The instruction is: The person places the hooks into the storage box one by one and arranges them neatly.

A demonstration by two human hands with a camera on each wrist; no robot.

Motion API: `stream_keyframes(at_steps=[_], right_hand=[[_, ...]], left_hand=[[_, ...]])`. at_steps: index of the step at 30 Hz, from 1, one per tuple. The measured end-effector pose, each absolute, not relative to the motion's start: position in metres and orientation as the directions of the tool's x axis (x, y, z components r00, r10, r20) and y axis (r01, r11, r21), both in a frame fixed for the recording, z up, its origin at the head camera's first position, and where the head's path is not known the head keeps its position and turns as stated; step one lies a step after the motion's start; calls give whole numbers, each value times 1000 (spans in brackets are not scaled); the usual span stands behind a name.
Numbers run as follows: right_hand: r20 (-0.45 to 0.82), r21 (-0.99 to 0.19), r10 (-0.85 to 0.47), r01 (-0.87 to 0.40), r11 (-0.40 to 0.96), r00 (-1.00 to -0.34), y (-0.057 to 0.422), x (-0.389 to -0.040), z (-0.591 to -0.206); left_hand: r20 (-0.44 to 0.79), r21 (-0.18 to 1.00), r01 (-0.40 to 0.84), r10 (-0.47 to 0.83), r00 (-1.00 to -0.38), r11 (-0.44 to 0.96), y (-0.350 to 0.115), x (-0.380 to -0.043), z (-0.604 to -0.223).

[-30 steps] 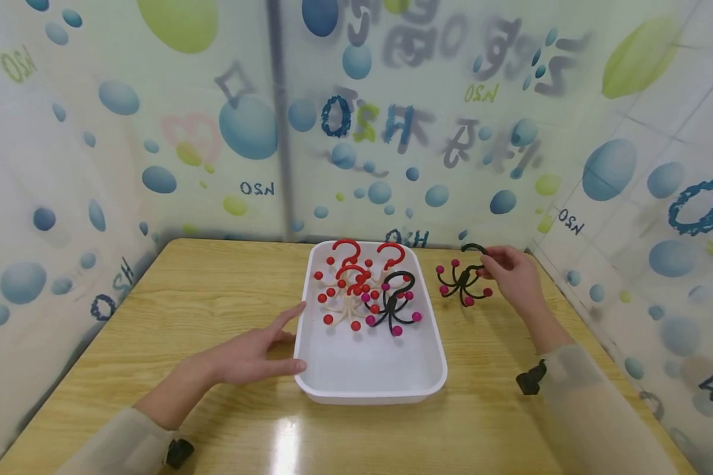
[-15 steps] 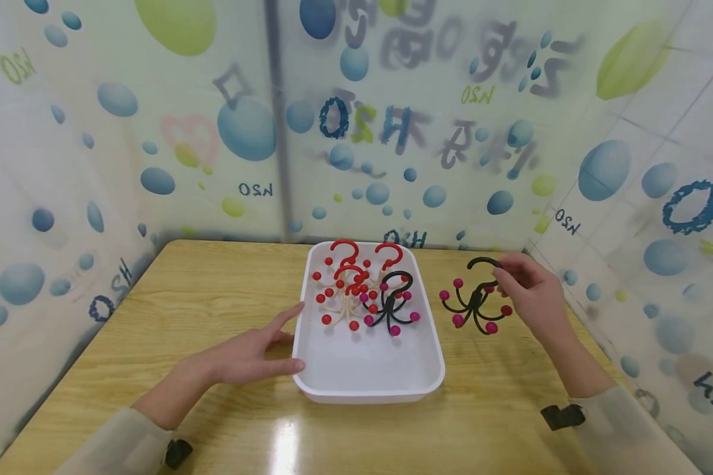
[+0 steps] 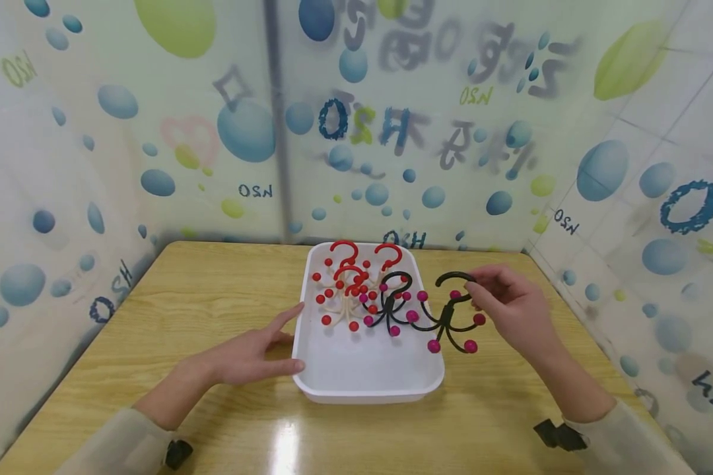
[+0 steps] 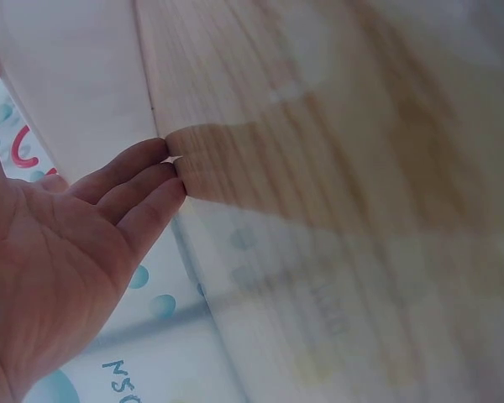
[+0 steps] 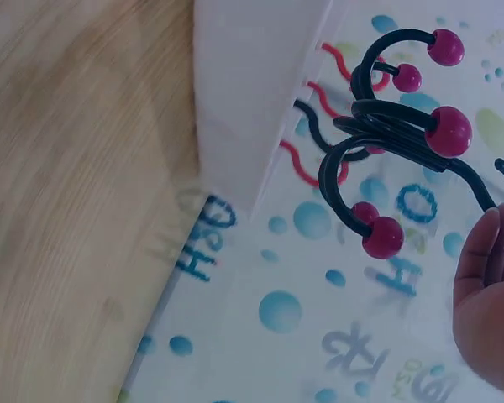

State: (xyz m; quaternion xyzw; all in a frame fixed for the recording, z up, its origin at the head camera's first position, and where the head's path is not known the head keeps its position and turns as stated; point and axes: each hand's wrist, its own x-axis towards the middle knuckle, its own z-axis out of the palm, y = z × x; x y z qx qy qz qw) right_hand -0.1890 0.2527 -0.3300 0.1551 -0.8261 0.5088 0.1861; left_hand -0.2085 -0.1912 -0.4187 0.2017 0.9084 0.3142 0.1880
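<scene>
My right hand [image 3: 517, 313] pinches the hooked handle of a black scalp massager [image 3: 447, 315], whose curved prongs end in pink balls. It hangs at the right rim of a white tray [image 3: 368, 369], its prongs partly over that rim. The right wrist view shows the massager [image 5: 416, 154] beside the tray wall [image 5: 244, 92]. Inside the tray stand another black massager [image 3: 389, 305] and several cream ones [image 3: 347, 305] with red hooks and red balls. My left hand [image 3: 243, 356] rests against the tray's left side, thumb on the rim; its straight fingers [image 4: 143, 159] touch the wall.
The tray stands on a wood-grain table [image 3: 232, 284]. Patterned sheets [image 3: 214, 198] with blue and green blobs enclose the table at the back and sides. The tray's front half shows bare white bottom.
My right hand has lifted the black massager from the table on the right, drawn it nearer and then swung it left to the tray's rim. The left hand stays at the tray.
</scene>
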Motion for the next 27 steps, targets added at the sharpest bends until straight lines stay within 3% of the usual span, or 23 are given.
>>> stream_keyframes(at_steps=[8,14,19,27], right_hand=[[425,-789,-210,-474,390,-880,218,-191,-331],[312,-812,-289,-412,413,-905,191,-199,-340],[216,-830,-328,-350,435,-920,175,-206,-349],[171,-840,-323,-308,445,-931,168,-211,-354]], left_hand=[[-198,646,263,490,-849,717,-191,-210,-422],[-197,646,267,495,-846,715,-191,-210,-420],[-215,651,243,482,-849,719,-191,-208,-419],[-213,651,246,484,-849,718,-190,-209,-419]])
